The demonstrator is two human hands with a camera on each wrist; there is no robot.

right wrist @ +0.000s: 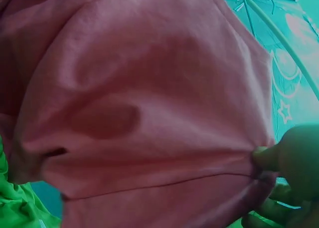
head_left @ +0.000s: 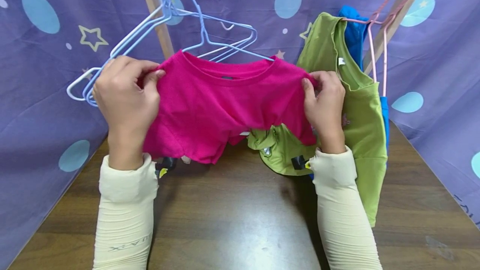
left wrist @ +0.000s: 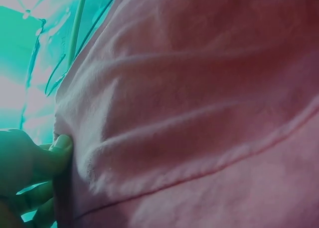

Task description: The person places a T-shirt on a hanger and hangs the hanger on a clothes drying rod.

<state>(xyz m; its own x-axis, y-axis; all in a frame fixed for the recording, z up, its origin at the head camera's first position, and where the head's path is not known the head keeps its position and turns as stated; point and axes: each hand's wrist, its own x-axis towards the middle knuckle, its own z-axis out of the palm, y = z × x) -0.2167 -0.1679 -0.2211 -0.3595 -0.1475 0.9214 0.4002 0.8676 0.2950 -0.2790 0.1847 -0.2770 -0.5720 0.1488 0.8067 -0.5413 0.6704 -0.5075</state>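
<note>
Head view: both hands hold a magenta T-shirt (head_left: 225,107) up over a dark wooden table (head_left: 232,220), collar up, stretched between them. Left hand (head_left: 125,99) pinches the shirt's left shoulder, thumb in front, fingers curled over the fabric edge. Right hand (head_left: 324,103) pinches the right shoulder the same way. Cream sleeves (head_left: 125,211) cover both forearms. Shirt's lower hem hangs bunched just above the table, w/ a small white tag showing under it. Behind the shirt, a bunch of light-blue wire hangers (head_left: 180,32) hangs on a slanted wooden pole (head_left: 155,16); 1 hanger arm runs just behind the collar. Right of the shirt, an olive-green T-shirt (head_left: 356,107) hangs on a pink hanger (head_left: 376,49), a blue garment (head_left: 352,32) behind it; its lower part bunches on the table, partly hidden by the right hand and magenta fabric. Purple curtain w/ stars and dots (head_left: 45,74) closes in the sides and back.

Left wrist view: pink fabric fills nearly the whole frame, seam running across. Thumb tip presses into the cloth at lower left; hanger wires (left wrist: 75,43) show at upper left, colours washed teal.

Right wrist view: again mostly shirt fabric, blocking all else. Thumb pinches a gathered fold at lower right. Green cloth (right wrist: 20,208) at bottom left, a hanger wire (right wrist: 279,38) at upper right.
</note>
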